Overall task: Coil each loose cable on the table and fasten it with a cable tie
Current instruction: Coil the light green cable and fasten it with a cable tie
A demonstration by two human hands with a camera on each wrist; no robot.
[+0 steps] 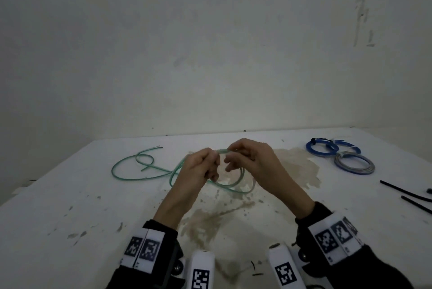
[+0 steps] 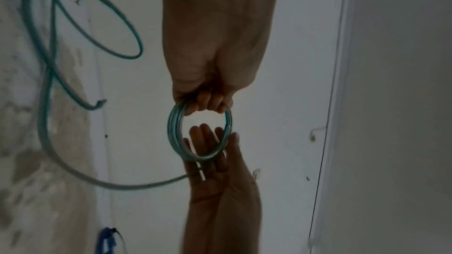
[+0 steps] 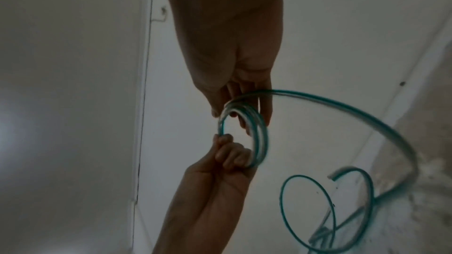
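A green cable lies partly wound into a small coil [image 1: 233, 189] that I hold above the middle of the white table [image 1: 70, 206]. My left hand [image 1: 211, 164] grips the near left side of the coil [image 2: 171, 128] with curled fingers [image 2: 208, 105]. My right hand [image 1: 231, 155] pinches the cable at the coil's far side, its thumb on one face and its longer fingers [image 3: 265, 111] behind the turns [image 3: 261, 132]. The loose tail [image 1: 131, 179] trails left across the table in open loops [image 2: 46, 123], and its cut end shows in the right wrist view [image 3: 332, 176].
Two blue coils [image 1: 309, 149] and a grey coil [image 1: 355, 171], each tied, sit at the far right. Black cable ties [image 1: 397, 187] lie near the right edge. A brown stain [image 1: 299, 167] spreads under my hands. A pale wall rises behind the table.
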